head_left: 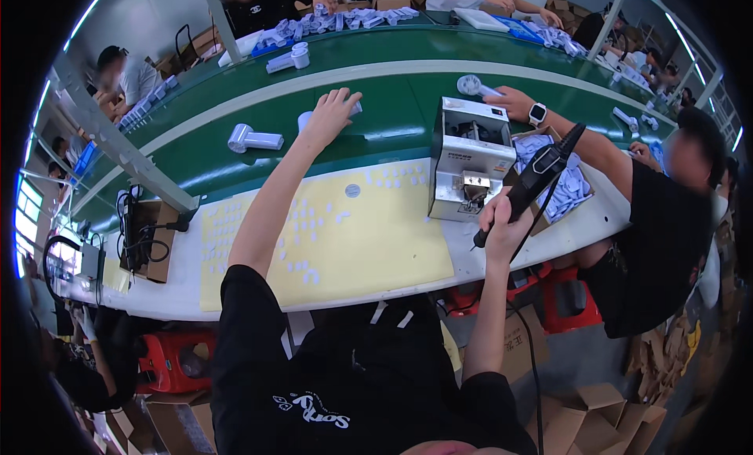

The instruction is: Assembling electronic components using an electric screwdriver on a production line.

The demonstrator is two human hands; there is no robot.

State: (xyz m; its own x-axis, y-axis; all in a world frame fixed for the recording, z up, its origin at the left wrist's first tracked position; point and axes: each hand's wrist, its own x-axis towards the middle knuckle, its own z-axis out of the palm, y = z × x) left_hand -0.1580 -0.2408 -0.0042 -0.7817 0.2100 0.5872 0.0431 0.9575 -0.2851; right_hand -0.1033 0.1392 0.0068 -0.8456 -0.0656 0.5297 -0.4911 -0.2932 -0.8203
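Observation:
My left hand [333, 116] reaches over the green conveyor belt, its fingers curled round a white plastic housing [304, 122]. Parts of that housing show on both sides of the hand; the palm hides the rest. In my right hand [504, 223] is a black electric screwdriver [543, 171], its tip pointing down and left above the table's front. Just behind it stands a metal screw feeder [473, 153]. Another white housing [255, 138], with a round head and a thick handle, lies on the belt left of my left hand.
A yellow sheet [376, 243] with rows of small white pieces covers the white table. Right of the feeder is a box of white parts [569, 192]; a co-worker's hand [510, 103] holds a round-headed part behind it. A box of black cables [149, 235] stands left.

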